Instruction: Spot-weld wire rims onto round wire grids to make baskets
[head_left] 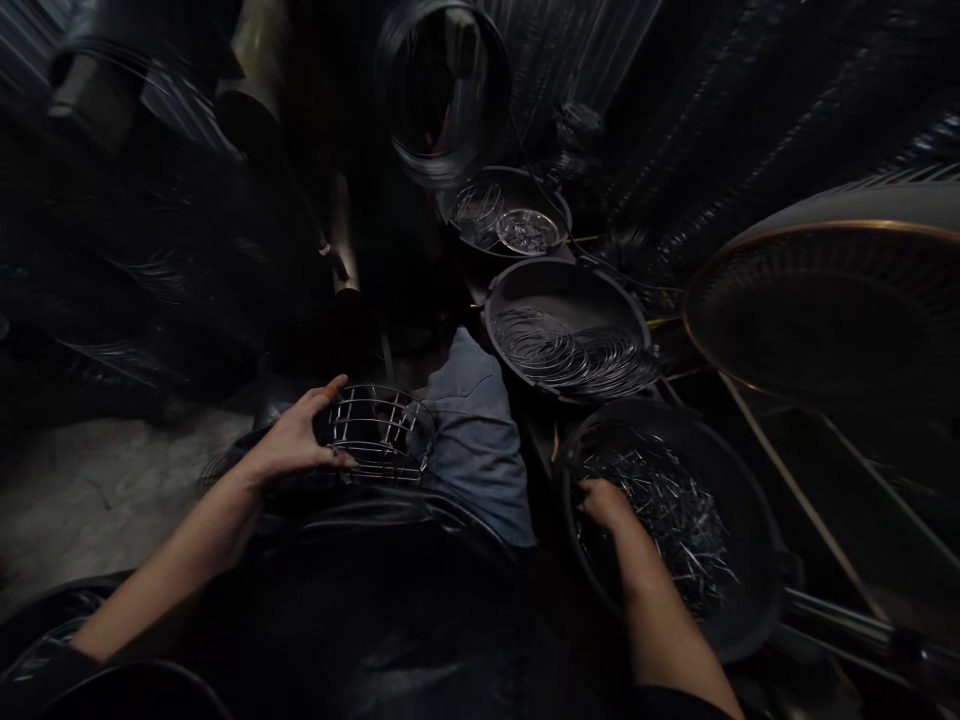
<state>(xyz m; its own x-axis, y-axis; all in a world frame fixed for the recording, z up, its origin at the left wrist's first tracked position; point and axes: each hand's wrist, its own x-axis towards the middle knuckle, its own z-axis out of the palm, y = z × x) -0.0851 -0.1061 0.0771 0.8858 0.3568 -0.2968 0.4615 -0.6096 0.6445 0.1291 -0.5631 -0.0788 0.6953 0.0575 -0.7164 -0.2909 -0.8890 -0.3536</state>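
Observation:
My left hand (pixel 315 430) grips the left side of a round wire frame (pixel 382 432), thumb and fingers on its wires, over my lap beside the blue denim (pixel 480 430). My right hand (pixel 604 500) reaches into the left part of a dark round basin (pixel 757 520) that holds many short metal pieces (pixel 682 510). Its fingers are bent together, and what they hold, if anything, is too dark to make out.
Behind the basin, a second basin (pixel 517 280) holds wire rings (pixel 585 350). Farther back, another basin (pixel 555 190) holds round wire parts. A wire coil (pixel 401 150) hangs above. At the right is a large copper-rimmed round object (pixel 825 225).

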